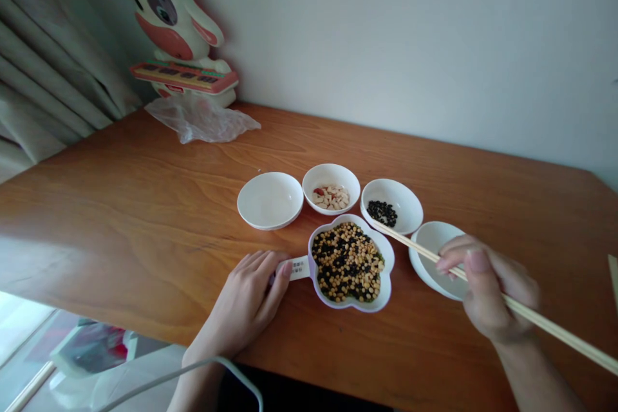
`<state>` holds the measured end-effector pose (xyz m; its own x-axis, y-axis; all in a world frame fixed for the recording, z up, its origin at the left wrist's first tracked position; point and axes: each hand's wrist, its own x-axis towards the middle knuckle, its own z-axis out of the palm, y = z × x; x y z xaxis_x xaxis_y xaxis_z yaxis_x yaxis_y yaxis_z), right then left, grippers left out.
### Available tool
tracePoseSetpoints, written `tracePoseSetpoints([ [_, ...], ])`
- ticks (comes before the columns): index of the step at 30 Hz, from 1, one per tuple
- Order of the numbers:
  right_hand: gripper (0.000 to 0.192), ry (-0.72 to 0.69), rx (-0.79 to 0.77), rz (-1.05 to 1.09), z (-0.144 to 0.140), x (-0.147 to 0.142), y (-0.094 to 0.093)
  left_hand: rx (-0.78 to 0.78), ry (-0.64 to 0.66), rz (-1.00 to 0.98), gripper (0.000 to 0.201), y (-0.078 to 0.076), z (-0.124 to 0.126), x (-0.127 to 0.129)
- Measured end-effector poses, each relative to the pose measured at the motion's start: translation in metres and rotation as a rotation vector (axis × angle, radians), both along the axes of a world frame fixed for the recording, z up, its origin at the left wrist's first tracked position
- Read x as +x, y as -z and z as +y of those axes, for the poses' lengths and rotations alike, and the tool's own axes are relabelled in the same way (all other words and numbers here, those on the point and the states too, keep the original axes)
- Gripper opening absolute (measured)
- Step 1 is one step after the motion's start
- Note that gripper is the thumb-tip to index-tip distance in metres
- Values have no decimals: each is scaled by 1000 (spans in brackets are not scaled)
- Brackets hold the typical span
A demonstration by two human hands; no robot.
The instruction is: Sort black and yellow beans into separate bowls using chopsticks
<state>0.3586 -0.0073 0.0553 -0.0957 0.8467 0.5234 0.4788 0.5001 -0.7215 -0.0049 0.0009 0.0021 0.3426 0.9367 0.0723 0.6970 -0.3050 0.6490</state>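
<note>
Left hand (246,299), lower centre of frame: palm down on the orange-brown wooden table (145,206), fingers loosely spread, fingertips pressed on the short white handle with a barcode label (295,268). It grips nothing; it looks like it pins the handle so the dish doesn't slide.

That handle belongs to the white flower-shaped dish (351,264), centre of frame, filled almost level with mixed beans: mostly yellow and black, with a few green ones at the rim.

Right hand (487,293), lower right: closed around a pair of pale wooden chopsticks (531,315), pinched between thumb and fingers. The sticks run from the lower right edge up-left, and the tips sit at the dish's upper right rim, just below the black-bean bowl. Tips look close together; I can't tell if a bean is caught in them.

4 small round white bowls arc behind and right of the dish, presumably within easy chopstick reach:
- Leftmost shallow white bowl (270,201): nothing visible in it.
- Middle white bowl (331,188): pale, whitish beans plus 1 or 2 red ones.
- Third white bowl (392,206): small cluster of black beans.
- Right white bowl (434,257): partly hidden by the right hand, contents can't be seen.

Upper left of frame: white-and-red cartoon cow toy with a keyboard (176,32) against the wall, crumpled clear plastic bag (200,119) at its base. A white cable (193,370) crosses the bottom edge by the left wrist.
</note>
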Motion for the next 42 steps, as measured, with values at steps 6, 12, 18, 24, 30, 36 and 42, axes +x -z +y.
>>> tracePoseSetpoints([
  [6,41,-154,-60,108,-6,0,2,-1,9,8,23,0,-1,-1],
  [12,39,-234,-325,102,-13,-6,-4,21,5,11,19,-1,0,0],
  [18,65,-226,-546,135,-18,-4,0,32,7,22,20,-3,0,1],
  [24,82,-247,-719,56,-18,-3,0,37,1,66,23,0,0,0],
  [30,80,-277,-678,52,-19,-11,2,45,-4,71,23,0,0,1],
  [36,73,-312,-644,91,-19,-18,1,43,-3,61,24,-3,1,2],
  [42,69,-325,-571,67,-17,-19,5,38,-2,43,22,-4,1,2],
])
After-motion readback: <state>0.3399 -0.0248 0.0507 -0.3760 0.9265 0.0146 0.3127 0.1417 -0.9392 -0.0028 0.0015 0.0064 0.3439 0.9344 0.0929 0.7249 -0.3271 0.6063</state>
